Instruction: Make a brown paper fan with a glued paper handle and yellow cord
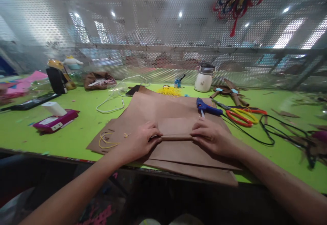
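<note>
In the head view, the left hand (144,139) and right hand (214,138) each pinch one end of a narrow brown paper roll (176,137), thumbs and fingers closed on it. To roll well, both hands should probably turn evenly, with light, equal pressure so the tube stays tight and straight. The roll lies between the hands, touching both, parallel to the table's (22,143) front edge and near its middle, above stacked brown sheets (189,155). A blue glue gun (209,109) rests just beyond the right hand, toward the table's back edge.
</note>
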Motion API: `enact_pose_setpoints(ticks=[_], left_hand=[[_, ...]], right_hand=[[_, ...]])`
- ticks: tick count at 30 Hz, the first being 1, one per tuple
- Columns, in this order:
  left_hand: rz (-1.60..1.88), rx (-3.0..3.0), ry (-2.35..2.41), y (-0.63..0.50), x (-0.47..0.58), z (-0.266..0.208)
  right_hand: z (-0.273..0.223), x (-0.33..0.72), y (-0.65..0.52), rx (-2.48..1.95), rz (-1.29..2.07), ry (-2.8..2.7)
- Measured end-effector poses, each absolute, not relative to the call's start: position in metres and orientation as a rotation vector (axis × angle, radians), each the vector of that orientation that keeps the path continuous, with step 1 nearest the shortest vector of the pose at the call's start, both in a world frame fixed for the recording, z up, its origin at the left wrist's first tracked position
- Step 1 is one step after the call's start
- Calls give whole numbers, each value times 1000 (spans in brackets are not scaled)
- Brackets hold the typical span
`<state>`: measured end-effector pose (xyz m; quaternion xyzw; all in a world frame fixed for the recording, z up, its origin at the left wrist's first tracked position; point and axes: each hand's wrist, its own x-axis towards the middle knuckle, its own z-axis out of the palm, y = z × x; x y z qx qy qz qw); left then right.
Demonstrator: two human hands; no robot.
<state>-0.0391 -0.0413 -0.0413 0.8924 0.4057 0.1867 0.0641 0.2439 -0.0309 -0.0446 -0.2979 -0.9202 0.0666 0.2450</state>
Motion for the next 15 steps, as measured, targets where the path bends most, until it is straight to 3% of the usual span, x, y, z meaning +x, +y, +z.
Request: enact_pose_setpoints(ticks=[11,15], left_hand=[[430,2856,1271,-46,-34,-38],[568,2855,1311,-50,-30,-37]], right_hand=[[-48,242,-25,-918,230,-2560],[-48,241,-24,-965,221,-2574]])
